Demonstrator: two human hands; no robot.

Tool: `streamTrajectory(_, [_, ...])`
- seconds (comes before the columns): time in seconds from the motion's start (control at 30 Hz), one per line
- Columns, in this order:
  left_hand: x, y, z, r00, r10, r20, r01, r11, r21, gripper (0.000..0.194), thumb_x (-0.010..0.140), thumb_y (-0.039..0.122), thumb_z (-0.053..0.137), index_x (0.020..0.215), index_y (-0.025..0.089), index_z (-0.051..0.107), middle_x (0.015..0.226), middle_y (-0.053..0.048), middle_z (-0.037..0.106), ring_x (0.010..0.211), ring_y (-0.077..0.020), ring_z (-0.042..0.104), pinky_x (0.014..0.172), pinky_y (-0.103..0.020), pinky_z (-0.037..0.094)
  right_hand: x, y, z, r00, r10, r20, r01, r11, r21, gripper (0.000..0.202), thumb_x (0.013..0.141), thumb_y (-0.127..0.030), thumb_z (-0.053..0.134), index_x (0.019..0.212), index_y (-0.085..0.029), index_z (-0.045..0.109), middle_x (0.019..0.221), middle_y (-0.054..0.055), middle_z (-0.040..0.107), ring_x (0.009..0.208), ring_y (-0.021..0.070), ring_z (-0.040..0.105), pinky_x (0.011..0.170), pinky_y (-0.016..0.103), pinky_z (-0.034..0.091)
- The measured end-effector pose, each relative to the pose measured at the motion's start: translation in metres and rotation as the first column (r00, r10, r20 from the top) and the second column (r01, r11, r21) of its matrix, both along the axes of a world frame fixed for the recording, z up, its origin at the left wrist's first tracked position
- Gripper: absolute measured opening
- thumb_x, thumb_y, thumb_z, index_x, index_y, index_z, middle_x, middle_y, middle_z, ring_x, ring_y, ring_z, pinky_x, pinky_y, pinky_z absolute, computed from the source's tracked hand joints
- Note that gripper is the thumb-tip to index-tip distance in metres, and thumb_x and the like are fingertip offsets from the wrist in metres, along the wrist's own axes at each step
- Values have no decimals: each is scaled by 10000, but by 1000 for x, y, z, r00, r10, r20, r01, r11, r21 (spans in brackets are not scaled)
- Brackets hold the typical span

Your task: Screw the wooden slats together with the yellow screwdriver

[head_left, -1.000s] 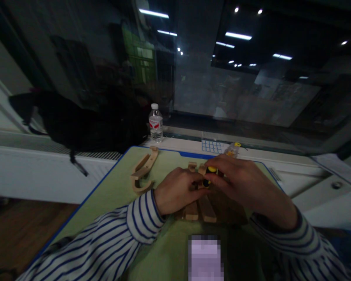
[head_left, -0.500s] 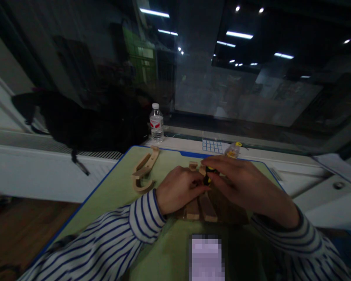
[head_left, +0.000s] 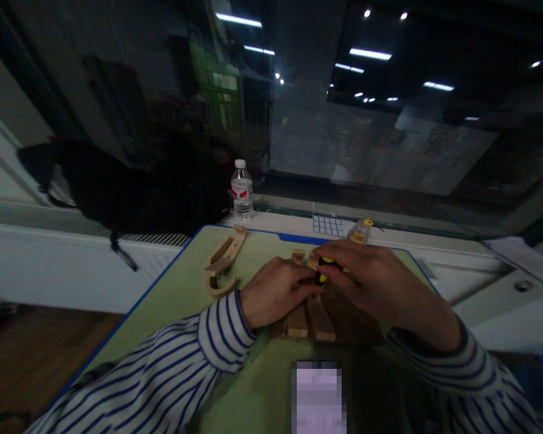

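We note the right hand gripping a black-and-yellow tool at the left hand's fingertips; the left's grip we cannot tell. Wooden strips lie beneath. Beyond the left hand, a capped bottle holds clear liquid.

The head camera looks forward and down (quite near) across the tabletop.

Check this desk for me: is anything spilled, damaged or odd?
I see nothing spilled or damaged. One oddity: a purplish patch at the picture's bottom edge is broken into coarse squares, so I can't tell what it shows. The black-and-yellow tool in the right hand, partly hidden, shows nothing odd.
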State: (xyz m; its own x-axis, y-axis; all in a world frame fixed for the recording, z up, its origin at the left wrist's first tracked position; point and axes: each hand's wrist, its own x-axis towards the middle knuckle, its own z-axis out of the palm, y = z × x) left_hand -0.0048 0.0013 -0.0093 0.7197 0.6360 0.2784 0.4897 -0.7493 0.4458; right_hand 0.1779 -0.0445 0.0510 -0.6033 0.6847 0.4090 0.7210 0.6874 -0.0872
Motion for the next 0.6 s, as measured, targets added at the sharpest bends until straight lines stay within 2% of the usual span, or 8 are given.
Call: streamTrajectory(0.6, [0,4,-2,997,-81,-13,81,996,-25,223,922,290,455,980,201,650,894,-31,694,819,-157,629,709,-237,422,1,0,-2,997,-70,43,68,997,43,242,931,-268,453,1118,-185,583,1079,52,668,939,198,633,804,346,496])
